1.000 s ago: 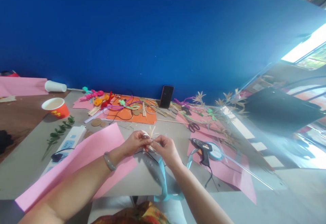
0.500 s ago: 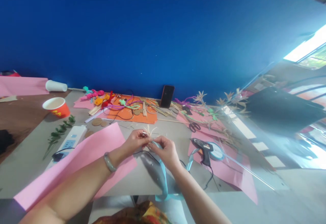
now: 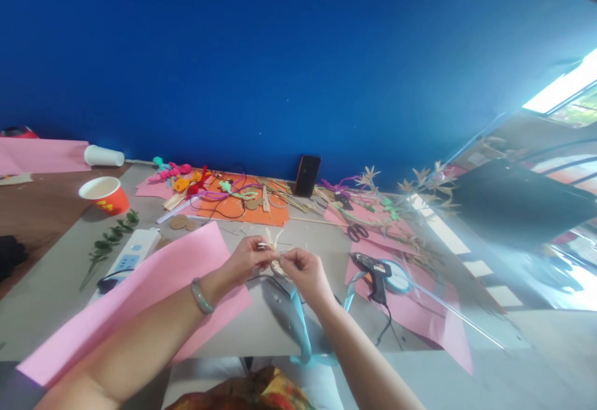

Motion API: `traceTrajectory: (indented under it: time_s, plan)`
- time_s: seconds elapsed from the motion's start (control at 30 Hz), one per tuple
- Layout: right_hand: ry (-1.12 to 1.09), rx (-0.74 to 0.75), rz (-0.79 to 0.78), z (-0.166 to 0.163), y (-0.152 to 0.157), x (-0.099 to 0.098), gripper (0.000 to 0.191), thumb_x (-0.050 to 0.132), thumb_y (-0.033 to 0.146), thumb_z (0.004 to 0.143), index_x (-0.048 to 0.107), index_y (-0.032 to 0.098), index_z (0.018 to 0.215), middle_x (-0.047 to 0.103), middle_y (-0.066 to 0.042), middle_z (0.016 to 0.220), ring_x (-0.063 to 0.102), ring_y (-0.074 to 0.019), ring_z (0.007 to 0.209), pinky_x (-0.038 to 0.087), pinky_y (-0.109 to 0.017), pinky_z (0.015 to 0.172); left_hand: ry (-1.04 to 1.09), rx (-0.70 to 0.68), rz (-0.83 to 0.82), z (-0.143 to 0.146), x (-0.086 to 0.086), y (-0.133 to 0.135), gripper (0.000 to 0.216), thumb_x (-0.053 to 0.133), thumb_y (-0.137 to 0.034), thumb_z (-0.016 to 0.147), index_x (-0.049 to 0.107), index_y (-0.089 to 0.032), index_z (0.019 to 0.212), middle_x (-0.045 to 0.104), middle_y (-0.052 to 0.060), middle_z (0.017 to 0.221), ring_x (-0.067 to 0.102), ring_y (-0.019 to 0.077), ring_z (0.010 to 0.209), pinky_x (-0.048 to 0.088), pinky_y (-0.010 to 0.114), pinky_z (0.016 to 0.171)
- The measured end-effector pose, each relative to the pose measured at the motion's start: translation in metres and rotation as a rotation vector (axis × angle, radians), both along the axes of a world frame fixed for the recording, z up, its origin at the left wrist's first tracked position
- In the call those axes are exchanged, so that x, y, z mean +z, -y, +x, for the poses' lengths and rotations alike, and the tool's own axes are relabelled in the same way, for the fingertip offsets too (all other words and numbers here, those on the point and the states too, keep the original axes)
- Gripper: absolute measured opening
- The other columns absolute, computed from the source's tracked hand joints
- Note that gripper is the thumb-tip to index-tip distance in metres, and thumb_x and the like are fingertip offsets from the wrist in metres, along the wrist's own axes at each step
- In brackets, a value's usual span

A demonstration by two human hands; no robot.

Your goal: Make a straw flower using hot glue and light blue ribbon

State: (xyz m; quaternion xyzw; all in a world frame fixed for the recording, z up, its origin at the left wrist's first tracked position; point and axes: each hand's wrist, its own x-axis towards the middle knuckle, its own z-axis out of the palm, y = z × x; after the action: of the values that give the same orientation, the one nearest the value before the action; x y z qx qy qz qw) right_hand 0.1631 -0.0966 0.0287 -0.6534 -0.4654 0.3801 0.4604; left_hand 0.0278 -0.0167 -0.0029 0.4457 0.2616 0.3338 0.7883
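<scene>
Over the table's middle, my left hand (image 3: 247, 259) is closed, its fingertips pinching a pale straw-like piece (image 3: 269, 237) whose thin strips stick up above the fingers. My right hand (image 3: 305, 273) is closed too, thumb and fingers gripping the same piece from the right; part of it shows below the fingertips. A light blue ribbon (image 3: 300, 326) hangs from beneath my right hand, loops past the table's front edge and rises toward the ribbon roll (image 3: 396, 276). Whether my right fingers also hold the ribbon is hidden.
A black glue gun (image 3: 374, 273) and scissors (image 3: 357, 231) lie to the right. Pink paper (image 3: 186, 273) and a power strip (image 3: 133, 254) are at the left, with a paper cup (image 3: 109, 198). A phone (image 3: 307, 177) leans against the blue wall behind craft scraps.
The ribbon's upper end has dropped lower, away from the right fingertips. More of the pale piece shows between my hands, which have barely moved.
</scene>
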Motion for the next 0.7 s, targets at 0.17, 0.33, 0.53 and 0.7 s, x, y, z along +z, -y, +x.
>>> traceTrajectory:
  time_s: [0.17,0.33,0.53,0.7]
  plan:
    - [-0.162,-0.001,-0.079,0.001,0.001,0.005,0.02,0.067,0.036,0.066,0.061,0.016,0.063,0.05,0.004,0.05,0.036,-0.008,0.046,0.027,-0.023,0.047,0.06,-0.116,-0.015,-0.003,-0.007,-0.004,0.037,0.085,-0.037,0.054,0.058,-0.012,0.065,0.057,-0.002,0.055,0.052,0.0086,0.049,0.041,0.021,0.049]
    - [-0.406,0.06,-0.114,0.004,0.002,0.004,0.024,0.073,0.036,0.061,0.059,0.018,0.06,0.039,0.008,0.042,0.025,-0.0055,0.041,0.018,-0.023,0.044,0.067,-0.236,-0.03,-0.005,-0.013,-0.005,0.039,0.084,-0.036,0.058,0.068,-0.01,0.082,0.062,0.002,0.061,0.058,0.0119,0.055,0.046,0.024,0.053]
    - [-0.574,0.124,-0.186,0.004,0.0,0.001,0.033,0.078,0.042,0.056,0.056,0.018,0.06,0.041,0.007,0.043,0.026,-0.0049,0.039,0.014,-0.022,0.042,0.064,-0.245,-0.027,-0.003,-0.015,-0.003,0.033,0.081,-0.036,0.063,0.069,-0.01,0.077,0.061,0.002,0.06,0.059,0.012,0.055,0.047,0.023,0.051]
    - [-0.454,0.058,-0.12,0.002,0.0,-0.002,0.031,0.077,0.042,0.058,0.056,0.019,0.06,0.041,0.007,0.041,0.032,-0.007,0.04,0.022,-0.023,0.043,0.042,-0.16,0.02,-0.001,-0.013,-0.003,0.032,0.082,-0.036,0.06,0.063,-0.011,0.065,0.058,-0.001,0.055,0.056,0.0104,0.05,0.047,0.022,0.048]
